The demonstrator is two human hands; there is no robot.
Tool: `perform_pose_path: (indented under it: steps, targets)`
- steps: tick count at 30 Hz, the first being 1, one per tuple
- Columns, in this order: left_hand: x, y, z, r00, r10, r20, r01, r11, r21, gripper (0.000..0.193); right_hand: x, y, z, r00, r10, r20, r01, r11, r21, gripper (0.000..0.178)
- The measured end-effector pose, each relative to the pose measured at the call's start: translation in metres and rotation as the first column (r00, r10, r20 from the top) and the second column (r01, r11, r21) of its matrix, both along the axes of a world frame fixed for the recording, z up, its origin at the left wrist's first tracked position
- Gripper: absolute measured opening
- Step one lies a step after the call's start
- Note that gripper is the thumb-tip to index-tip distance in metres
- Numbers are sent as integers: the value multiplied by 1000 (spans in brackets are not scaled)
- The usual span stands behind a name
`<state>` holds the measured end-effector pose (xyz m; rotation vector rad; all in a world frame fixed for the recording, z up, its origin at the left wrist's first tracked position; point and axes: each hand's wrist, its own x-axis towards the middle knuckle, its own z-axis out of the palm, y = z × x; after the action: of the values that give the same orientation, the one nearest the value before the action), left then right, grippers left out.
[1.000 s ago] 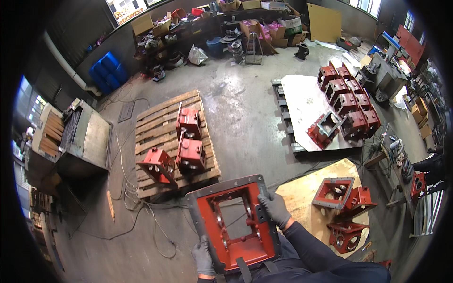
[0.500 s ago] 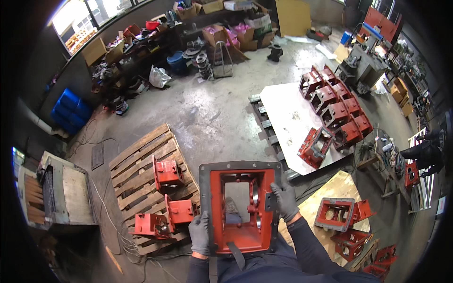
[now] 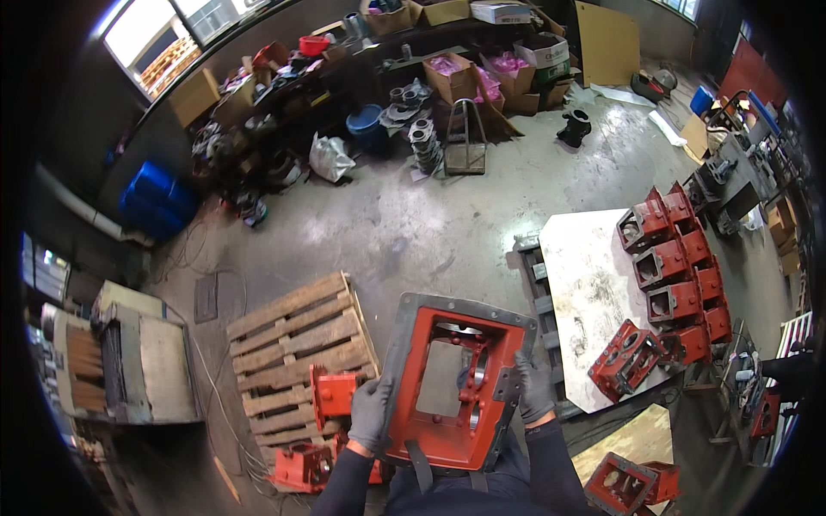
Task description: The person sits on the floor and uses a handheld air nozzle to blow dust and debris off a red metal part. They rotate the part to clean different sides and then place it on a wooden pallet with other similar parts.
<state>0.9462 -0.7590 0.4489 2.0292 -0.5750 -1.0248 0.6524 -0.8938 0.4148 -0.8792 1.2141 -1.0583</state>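
Between my hands is a red cast housing [image 3: 449, 443], an open box shape with a dark grey bolt-holed flange around its rim. Its open face is toward me, tilted down to the right, and the floor shows through it. My left hand [image 3: 370, 416], in a grey glove, is closed on the left flange edge. On the opposite edge my right hand [image 3: 535, 391], gloved too, has its fingers wrapped around the flange. A dark strap-like piece [image 3: 419, 464] shows at the housing's lower rim. Close by my left hand, a red casting [image 3: 335, 394] sits on a wooden pallet [image 3: 288, 322].
Another red casting [image 3: 301, 466] is at the pallet's near end. Rows of red housings [image 3: 662, 262] stand on a white-topped pallet [image 3: 572, 292] at right. A further housing [image 3: 621, 483] sits near right. Cables [image 3: 202, 357] run along the floor at left. A wheeled-looking hand cart [image 3: 465, 159] stands farther back.
The housing has turned clockwise in my hands, its top edge now sloping down to the right. My view has swung left and up, so the surroundings sit farther right and lower.
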Motion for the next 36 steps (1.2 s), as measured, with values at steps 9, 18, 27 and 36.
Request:
perform_pose_path:
  steps: [9,18,27,36]
  targets:
    - [60,-237,-13,997,29,-68,-30,1000,-7,47,71,-267,10,991,-3,-133,9,999,41,25]
    - [125,-533,-13,966,-229,-116,235,971,36,49,103,-501,24,988,-104,-115,126,972,200,35]
    - [143,-770,-24,954,-299,16,299,954,26,50,108,-708,-23,965,-252,-71,262,922,284,49]
    - [118,-983,-34,935,-341,-99,347,937,48,42,79,-898,-29,931,-275,-240,325,924,203,54]
